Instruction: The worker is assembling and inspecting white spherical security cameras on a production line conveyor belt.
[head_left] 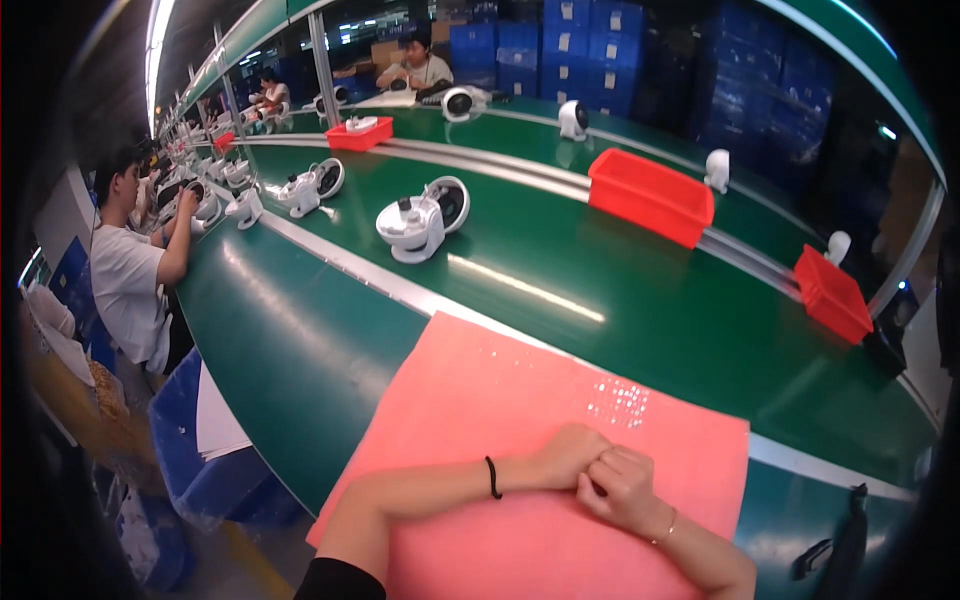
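**Two hands at rest on a pink mat**

Two bare hands meet low in the frame, a little right of centre, on a pink mat (500,400) spread over the near edge of the green bench (300,340). The left hand (566,456) comes in from the lower left with a black band (492,477) round its wrist; its grip is closed into a loose fist that holds nothing. The right hand (622,488) comes in from the lower right, a thin bracelet (665,528) at the wrist, fingers curled against the left hand's knuckles, likewise holding nothing. The two hands touch each other and lie on the mat.

Above them, in the upper middle of the frame, a white round appliance (420,222) stands on the green conveyor belt (600,270), well apart from the hands. Further up and left on the belt are more white units (310,186) of the same kind. A long red bin (650,195) sits right of centre on the metal divider, a second red bin (832,293) lies at the right edge, and a small red tray (358,134) is near the top. Small white parts (573,118) stand on the far lane.

At the left edge a person in a white shirt (125,280) handles a unit on the line. Another person (418,66) sits at the top centre across the belt. Blue crates (590,40) are stacked along the top, and a blue bin (200,460) stands below the bench at lower left.
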